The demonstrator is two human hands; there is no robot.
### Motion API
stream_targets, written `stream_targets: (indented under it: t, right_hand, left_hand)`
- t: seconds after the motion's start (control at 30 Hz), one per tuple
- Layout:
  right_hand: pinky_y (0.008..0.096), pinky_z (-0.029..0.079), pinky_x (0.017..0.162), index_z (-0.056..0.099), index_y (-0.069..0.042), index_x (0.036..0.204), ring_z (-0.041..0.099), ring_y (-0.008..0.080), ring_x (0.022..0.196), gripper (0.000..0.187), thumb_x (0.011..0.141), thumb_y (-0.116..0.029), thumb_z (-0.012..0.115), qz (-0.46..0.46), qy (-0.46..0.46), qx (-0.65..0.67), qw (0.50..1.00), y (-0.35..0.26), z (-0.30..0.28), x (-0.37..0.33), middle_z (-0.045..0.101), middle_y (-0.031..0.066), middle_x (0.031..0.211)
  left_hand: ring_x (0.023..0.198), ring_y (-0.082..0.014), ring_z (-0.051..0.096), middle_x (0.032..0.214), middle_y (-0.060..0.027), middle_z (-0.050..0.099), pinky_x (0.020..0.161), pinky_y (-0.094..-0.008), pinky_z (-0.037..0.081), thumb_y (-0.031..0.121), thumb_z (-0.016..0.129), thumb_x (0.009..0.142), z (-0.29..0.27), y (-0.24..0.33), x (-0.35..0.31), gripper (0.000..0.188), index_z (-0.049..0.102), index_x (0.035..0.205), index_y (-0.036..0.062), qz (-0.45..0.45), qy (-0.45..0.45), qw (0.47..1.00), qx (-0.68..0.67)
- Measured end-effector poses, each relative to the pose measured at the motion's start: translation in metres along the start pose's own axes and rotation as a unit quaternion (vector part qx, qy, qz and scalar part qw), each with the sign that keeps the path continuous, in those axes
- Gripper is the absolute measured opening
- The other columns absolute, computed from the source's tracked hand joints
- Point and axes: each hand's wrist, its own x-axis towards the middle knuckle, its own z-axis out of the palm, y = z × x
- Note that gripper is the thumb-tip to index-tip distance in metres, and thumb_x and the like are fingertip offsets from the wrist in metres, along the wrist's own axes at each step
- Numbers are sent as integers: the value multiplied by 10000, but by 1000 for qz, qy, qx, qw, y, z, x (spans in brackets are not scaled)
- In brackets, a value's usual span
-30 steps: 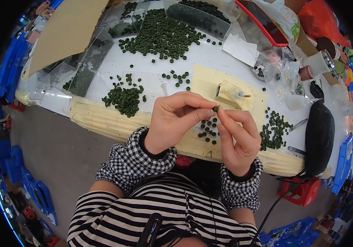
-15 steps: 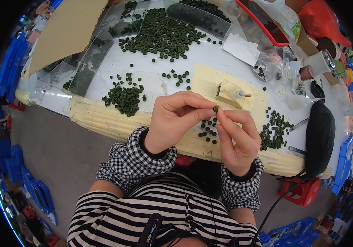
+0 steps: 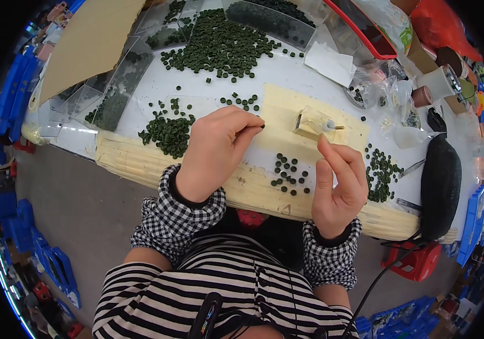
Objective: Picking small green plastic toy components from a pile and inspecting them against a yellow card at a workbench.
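Observation:
My left hand is closed in a pinch beside the left pile of small, round dark green pieces. A dark green piece shows at its thumb and forefinger tips, mostly hidden by them. Over the table's front part my right hand is apart from the left. Its forefinger and thumb are spread, the other fingers are bent, and nothing shows between them. Between the hands lies a loose group of green pieces. Beyond the right hand stands a small tape-wrapped block with a metal pin sticking out.
A large heap of green pieces lies at the back, among clear plastic trays. Cardboard covers the back left. At right are another pile, tweezers, a black pouch and a red-cased phone.
My hands, together at a green piece before, have moved apart. The left went left with a piece at its fingertips; the right shifted slightly right and its fingers spread. One more piece shows between them.

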Motion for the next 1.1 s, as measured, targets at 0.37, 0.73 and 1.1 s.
stream_targets:
  t: [0.37,0.73,1.1]
  right_hand:
    - [260,496,713,711,-7,1086,616,177,788,254,838,29,673,7,35,-14,999,0,-1,-2,638,103,909]
    - [290,475,688,704,0,1010,603,196,788,186,827,11,680,-3,94,-126,988,3,-12,20,635,107,905]
    - [332,472,739,679,-20,907,604,251,837,113,798,-13,708,2,50,-170,984,12,-13,34,640,103,893]
  left_hand:
    - [765,-273,610,819,-91,604,677,-359,505,-4,679,774,10,6,-6,156,686,929,21,91,-122,988,-12]
    - [756,-147,641,858,-78,685,683,-263,527,9,678,860,5,19,-5,131,688,990,-9,-90,-90,956,-265]
    - [875,-104,641,1006,-88,674,778,-212,534,88,550,979,12,7,-5,233,602,1185,-8,-265,-149,709,-636]
